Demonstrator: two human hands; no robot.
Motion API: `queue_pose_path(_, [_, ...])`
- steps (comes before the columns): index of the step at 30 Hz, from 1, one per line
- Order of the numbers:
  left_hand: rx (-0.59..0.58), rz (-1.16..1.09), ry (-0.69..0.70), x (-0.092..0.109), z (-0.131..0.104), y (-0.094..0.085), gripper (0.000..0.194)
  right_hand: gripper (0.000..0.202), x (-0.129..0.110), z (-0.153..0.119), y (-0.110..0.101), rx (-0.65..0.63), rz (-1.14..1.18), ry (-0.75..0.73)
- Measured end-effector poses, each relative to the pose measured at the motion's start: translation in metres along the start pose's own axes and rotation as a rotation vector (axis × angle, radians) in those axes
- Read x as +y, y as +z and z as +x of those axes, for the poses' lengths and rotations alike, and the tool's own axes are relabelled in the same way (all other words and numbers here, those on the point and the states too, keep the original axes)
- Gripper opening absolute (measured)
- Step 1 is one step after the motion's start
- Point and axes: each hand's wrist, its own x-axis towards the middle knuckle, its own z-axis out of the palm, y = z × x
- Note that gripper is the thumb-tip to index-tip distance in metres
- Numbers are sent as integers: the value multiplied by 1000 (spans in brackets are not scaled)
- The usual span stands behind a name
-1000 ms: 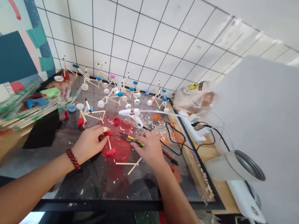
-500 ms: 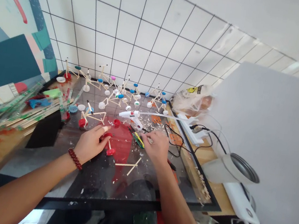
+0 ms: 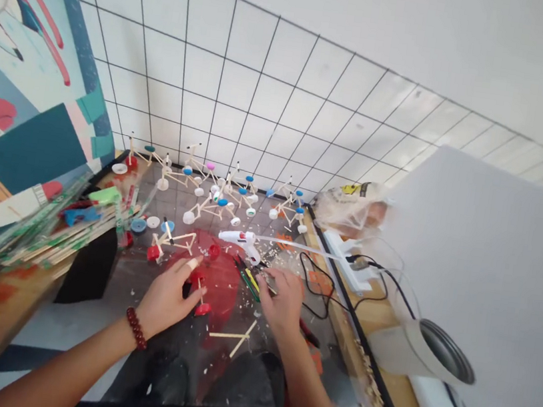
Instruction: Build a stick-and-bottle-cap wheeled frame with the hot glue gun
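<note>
Between the spread thumb and fingers of my left hand (image 3: 195, 278) is a red cap, joined by a short stick to another red cap (image 3: 203, 309); the hand is open around it. My right hand (image 3: 281, 299) has its thumb and forefinger apart beside a green-and-yellow handled tool (image 3: 251, 280). Behind the hands lies a white glue gun (image 3: 242, 240), with a loose red cap (image 3: 215, 251) near its nozzle. Two crossed sticks (image 3: 237, 337) lie in front. A stick frame (image 3: 178, 239) with a red cap stands beyond my left hand.
Several stick-and-cap models (image 3: 221, 202) stand along the back. Bundled sticks and wrappers (image 3: 63, 228) lie left, near a black sheet (image 3: 88, 269). On the right are a black cable (image 3: 323, 298), a white power strip (image 3: 351, 265) and a whitish container (image 3: 407, 347). White scraps dot the tabletop.
The view has tilted up, so the table sits lower in the picture. My left thumb and fingers have spread apart around the red cap. My right hand remains by the tool.
</note>
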Motion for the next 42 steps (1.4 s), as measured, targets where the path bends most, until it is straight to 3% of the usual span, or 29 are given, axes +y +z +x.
queue_pose_path(4, [-67, -16, -34, 5, -6, -15, 98, 43, 5, 19, 0, -96, 34, 154])
queue_pose_path(6, [-95, -34, -58, 2, -11, -25, 108, 53, 5, 37, 0, -168, 39, 182])
queue_pose_path(9, [-111, -23, -63, -7, -22, -35, 95, 54, 2, 64, 7, -292, 106, 200])
queue_pose_path(13, [-163, -10, 24, -16, -32, -36, 79, 47, 0, 89, 24, -391, 229, 345])
queue_pose_path(18, [-245, 107, 161, -24, -38, -45, 63, 27, -3, 97, 36, -474, 350, 279])
queue_pose_path(22, [-178, 250, 210, -33, -41, -61, 50, 31, -8, 90, 22, -338, 267, 264])
queue_pose_path(25, [-92, 201, 140, -29, -40, -61, 53, 33, -14, 69, 3, -234, 315, 280])
queue_pose_path(30, [-92, 14, -58, -2, -24, -33, 123, 29, -19, 26, -11, -189, 576, 284])
queue_pose_path(32, [-120, -19, -71, 6, -18, -22, 134, 30, -14, 18, -13, -147, 562, 273])
queue_pose_path(35, [-127, -51, -76, 11, -13, -12, 133, 31, -3, 16, -20, -82, 516, 289])
queue_pose_path(38, [-101, -73, -83, 11, -13, -8, 128, 32, 1, 16, -33, -138, 578, 303])
queue_pose_path(42, [-82, -99, -84, 5, -16, -8, 124, 30, -7, 11, -40, -386, 655, 273])
